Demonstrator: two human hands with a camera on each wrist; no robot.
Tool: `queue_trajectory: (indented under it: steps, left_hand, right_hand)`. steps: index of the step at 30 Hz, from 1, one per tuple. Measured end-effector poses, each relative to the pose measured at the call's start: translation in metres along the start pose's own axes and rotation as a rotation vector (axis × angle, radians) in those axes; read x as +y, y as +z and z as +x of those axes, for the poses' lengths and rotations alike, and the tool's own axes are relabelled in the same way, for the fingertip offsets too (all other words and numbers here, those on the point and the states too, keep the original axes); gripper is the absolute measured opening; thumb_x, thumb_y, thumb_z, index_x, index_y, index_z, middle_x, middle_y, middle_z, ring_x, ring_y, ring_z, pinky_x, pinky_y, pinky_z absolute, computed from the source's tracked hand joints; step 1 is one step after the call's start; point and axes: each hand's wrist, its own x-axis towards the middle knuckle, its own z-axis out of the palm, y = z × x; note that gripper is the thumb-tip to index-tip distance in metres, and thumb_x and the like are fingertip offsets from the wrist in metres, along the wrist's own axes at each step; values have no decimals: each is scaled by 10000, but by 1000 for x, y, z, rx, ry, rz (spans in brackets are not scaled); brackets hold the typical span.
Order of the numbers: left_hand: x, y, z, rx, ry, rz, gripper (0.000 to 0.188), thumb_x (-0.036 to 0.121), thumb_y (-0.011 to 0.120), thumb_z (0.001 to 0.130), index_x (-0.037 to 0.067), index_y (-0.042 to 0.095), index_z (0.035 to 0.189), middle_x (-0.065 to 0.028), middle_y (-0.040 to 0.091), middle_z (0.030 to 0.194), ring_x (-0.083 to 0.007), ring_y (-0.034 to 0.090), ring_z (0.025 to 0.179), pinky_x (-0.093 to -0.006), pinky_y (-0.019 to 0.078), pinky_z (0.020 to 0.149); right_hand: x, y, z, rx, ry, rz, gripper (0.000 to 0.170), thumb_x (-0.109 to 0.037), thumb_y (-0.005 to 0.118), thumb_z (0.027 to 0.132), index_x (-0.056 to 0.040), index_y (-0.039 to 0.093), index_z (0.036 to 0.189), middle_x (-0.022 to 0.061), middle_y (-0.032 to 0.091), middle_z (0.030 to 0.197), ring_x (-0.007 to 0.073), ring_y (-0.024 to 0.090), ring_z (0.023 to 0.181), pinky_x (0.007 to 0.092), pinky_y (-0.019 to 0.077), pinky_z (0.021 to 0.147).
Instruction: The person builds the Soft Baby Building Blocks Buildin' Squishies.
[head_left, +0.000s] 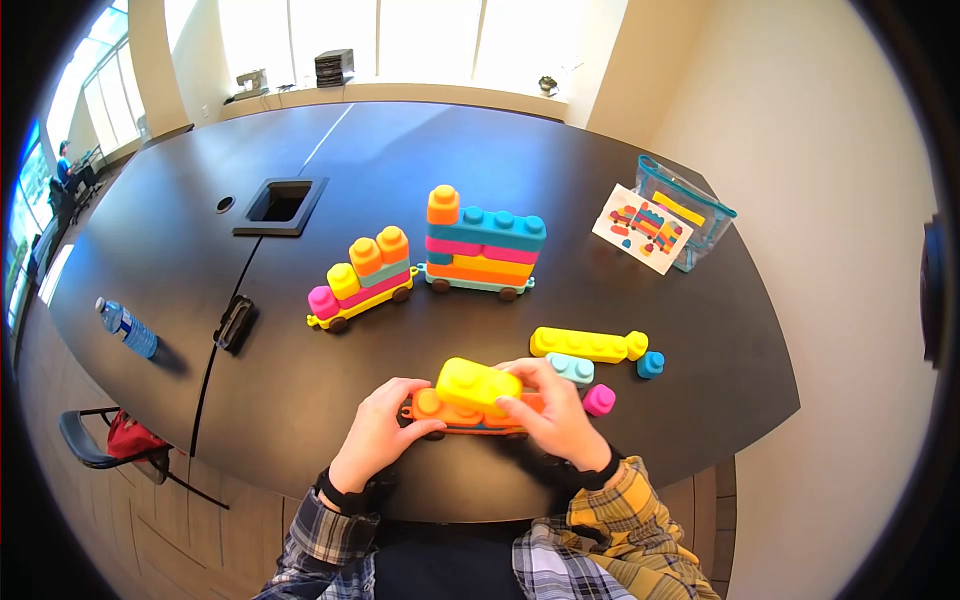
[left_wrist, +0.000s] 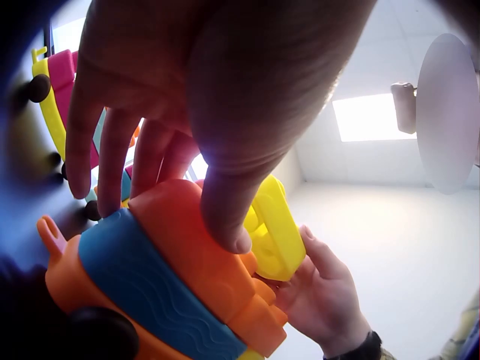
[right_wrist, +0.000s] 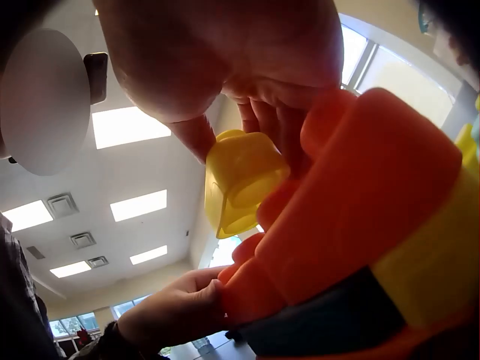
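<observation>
My left hand [head_left: 375, 437] grips the near toy train wagon [left_wrist: 161, 277], thumb on one side of its orange building block [head_left: 430, 404] and fingers on the other. The wagon has an orange wheeled base and a blue block with wavy ridges below the orange layer. My right hand [head_left: 552, 418] pinches a yellow building block [head_left: 468, 381] between thumb and fingers. That block is tilted over the orange studs, its hollow underside showing in the right wrist view. Right of the wagon lie a light blue block [head_left: 570, 369] and a pink block [head_left: 600, 400].
A long yellow block row [head_left: 578, 345] and a small blue block [head_left: 651, 365] lie to the right. Two built wagons [head_left: 485, 255] [head_left: 365, 290] stand beyond my hands. A picture card [head_left: 643, 228] leans on a clear bag [head_left: 700, 232]. A water bottle [head_left: 128, 328] is at left.
</observation>
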Motion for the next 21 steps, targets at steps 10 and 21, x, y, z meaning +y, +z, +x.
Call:
queue_trajectory:
  steps: [10, 21]
  left_hand:
    - [-3, 1, 0, -30, -73, -157, 537, 139, 923, 810, -10, 672, 1261, -132, 713, 1198, -258, 743, 1054, -357, 657, 869]
    - [-6, 0, -1, -68, -133, -253, 580, 74, 904, 822, -24, 641, 1329, -131, 699, 1261, -253, 726, 1151, -365, 668, 932]
  right_hand:
    - [-7, 20, 7, -74, 8, -117, 383, -230, 757, 993, -79, 601, 1309, 159, 746, 1114, 333, 759, 975, 390, 593, 832]
    - [-20, 16, 13, -201, 83, -253, 356, -295, 713, 1015, -126, 621, 1314, 135, 741, 1145, 354, 739, 1001, 435, 588, 823]
